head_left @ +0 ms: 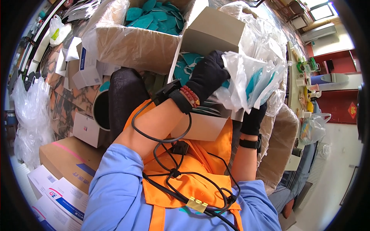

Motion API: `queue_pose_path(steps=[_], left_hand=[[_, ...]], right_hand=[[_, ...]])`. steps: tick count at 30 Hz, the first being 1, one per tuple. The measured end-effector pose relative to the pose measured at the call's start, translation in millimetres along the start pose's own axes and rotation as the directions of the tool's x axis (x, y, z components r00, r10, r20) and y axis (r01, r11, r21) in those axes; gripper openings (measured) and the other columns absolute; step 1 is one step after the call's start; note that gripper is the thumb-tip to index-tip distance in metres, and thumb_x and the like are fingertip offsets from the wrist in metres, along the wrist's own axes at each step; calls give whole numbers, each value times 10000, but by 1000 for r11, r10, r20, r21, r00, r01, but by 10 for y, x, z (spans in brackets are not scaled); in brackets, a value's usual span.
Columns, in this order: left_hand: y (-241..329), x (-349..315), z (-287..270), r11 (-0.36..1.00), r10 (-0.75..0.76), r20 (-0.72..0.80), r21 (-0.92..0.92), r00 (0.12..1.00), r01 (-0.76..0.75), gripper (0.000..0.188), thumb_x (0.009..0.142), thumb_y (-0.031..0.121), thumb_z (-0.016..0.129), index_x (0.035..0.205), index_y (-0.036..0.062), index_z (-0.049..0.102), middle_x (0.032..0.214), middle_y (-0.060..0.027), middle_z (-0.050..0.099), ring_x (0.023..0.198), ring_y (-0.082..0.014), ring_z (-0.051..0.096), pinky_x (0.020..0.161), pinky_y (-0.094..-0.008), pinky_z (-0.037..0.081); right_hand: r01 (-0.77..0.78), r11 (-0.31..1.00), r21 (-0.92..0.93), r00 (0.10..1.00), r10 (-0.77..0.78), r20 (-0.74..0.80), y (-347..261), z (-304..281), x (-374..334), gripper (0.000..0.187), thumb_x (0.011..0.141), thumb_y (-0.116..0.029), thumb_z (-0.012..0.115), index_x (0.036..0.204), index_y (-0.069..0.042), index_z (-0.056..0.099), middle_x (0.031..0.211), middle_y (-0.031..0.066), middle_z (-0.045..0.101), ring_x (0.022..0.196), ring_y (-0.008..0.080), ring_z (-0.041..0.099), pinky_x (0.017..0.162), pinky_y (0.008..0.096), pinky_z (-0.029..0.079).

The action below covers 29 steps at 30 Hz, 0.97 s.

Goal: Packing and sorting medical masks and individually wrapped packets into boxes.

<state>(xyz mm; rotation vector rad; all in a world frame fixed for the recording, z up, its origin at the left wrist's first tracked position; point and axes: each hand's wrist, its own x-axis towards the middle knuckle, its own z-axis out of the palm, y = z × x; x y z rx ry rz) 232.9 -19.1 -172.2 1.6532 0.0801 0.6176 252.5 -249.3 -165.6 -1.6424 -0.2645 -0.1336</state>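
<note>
Both of my hands wear black gloves. A clear plastic bag with flat teal pieces in it is held up in front of me, right of the middle. My left hand is closed on the bag's left edge, fingertips partly hidden. Lower on the right, my right hand grips the bag from beneath, its fingers mostly behind the plastic. Under my left hand stands an open carton holding teal face masks with white straps. Its raised flap is behind the bag.
A large plastic-lined carton of teal pieces stands ahead. Another lined carton is at my right. White printed boxes and a brown carton sit at lower left. Black cables hang over my orange apron.
</note>
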Motion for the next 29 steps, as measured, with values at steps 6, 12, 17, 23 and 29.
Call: queue_pose_path(steps=[6,12,17,23,29], left_hand=[[297,97,-366,963,-28,-132,264,991,62,411,722,121,729,1091,31,572,1014,-177,655,950,-336,631,844,-390,497],[721,177,-572,639,581,-225,721,782,-268,369,705,90,741,1049,54,612,932,-125,637,899,-297,612,826,-357,492],[1119,26,-349,891,375,95,239,922,-387,153,640,144,792,724,76,685,780,-92,627,789,-275,600,736,-376,476],[857,-107,-143,848,363,91,381,927,-369,129,725,174,714,751,48,703,743,-142,632,734,-311,614,703,-391,497],[745,-116,-171,966,96,124,226,988,-122,164,771,179,686,829,26,685,838,-162,659,793,-304,634,732,-382,508]], right_hand=[[-92,984,154,988,109,-112,66,-222,149,233,896,-116,529,1105,-23,578,915,53,613,704,143,598,487,267,475],[-5,986,-167,993,-14,-114,166,-299,119,245,904,-172,522,1104,-45,584,884,54,606,672,160,589,474,266,476],[-58,997,49,988,64,-137,-24,-84,123,219,932,-225,519,1058,-62,593,826,33,608,632,135,579,463,249,452],[-136,976,170,977,161,-139,-107,47,127,346,973,-392,488,1011,-65,598,741,19,604,580,132,572,471,242,444],[-137,968,211,977,168,-135,-149,138,103,401,949,-424,528,1028,-39,607,733,42,624,573,135,592,474,246,461]])
